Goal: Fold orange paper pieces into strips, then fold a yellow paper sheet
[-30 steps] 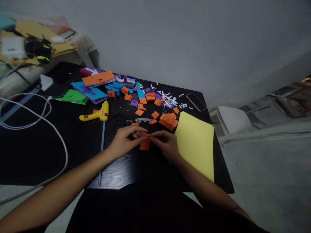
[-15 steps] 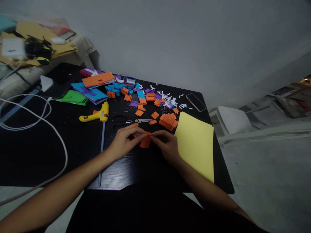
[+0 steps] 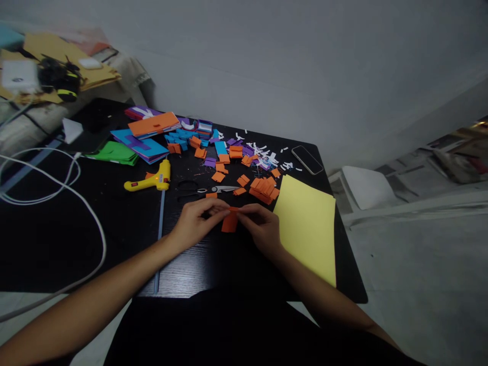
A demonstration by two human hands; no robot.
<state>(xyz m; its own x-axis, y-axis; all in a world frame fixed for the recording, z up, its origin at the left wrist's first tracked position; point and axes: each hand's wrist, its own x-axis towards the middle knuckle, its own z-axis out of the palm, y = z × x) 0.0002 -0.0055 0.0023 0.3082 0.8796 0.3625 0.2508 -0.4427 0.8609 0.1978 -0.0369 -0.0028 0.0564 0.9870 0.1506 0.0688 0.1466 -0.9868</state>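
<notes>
Between my two hands is a small orange piece of paper, its top edge folded over. My left hand pinches it at the upper left corner, thumb and fingertips together. From the other side, my right hand grips the upper right corner the same way. The lower part of the paper hangs free over the black table. Just beyond my left hand lie scissors with black handles, blades pointing right. A pile of folded orange paper pieces sits past my right hand.
A yellow glue gun lies left of the scissors. Yellow paper sheets are beside my right forearm. White scraps, a phone and blue folded paper lie farther back. A white cable loops at left.
The orange paper has turned slightly and now hangs straighter, with the fold along its top edge showing more. Both hands stay in nearly the same place.
</notes>
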